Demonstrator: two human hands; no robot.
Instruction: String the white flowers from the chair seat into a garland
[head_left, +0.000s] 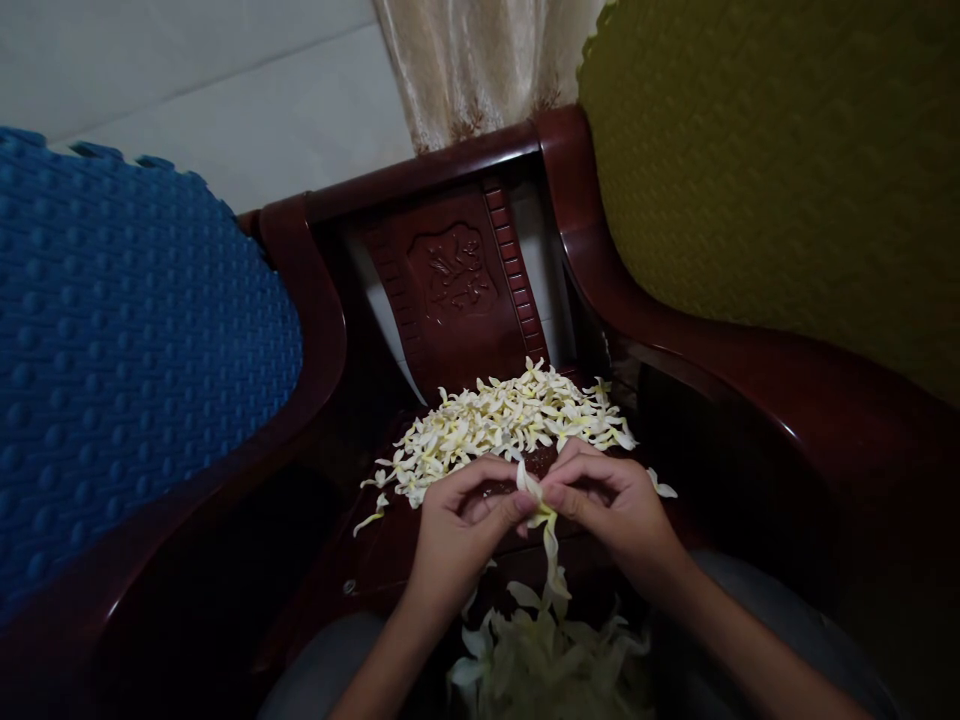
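Observation:
Between my two hands is a white flower [532, 486] with a yellowish base, pinched by thumb and fingers from both sides. My left hand [466, 520] grips it from the left, and my right hand [611, 500] holds it from the right. Below the fingers more pale petals [553, 560] hang down in a line toward a bunch of white flowers [551, 660] low in the view, dim and partly blurred. Beyond my hands a loose heap of white and yellow flowers [495, 420] lies on the seat of a dark red wooden chair [375, 550].
The chair's carved backrest [454, 275] rises behind the heap, with curved armrests on both sides. A blue textured foam mat [135, 350] stands at the left, an olive-yellow one [772, 180] at the right. A beige curtain [480, 65] and pale floor tiles [300, 110] lie beyond.

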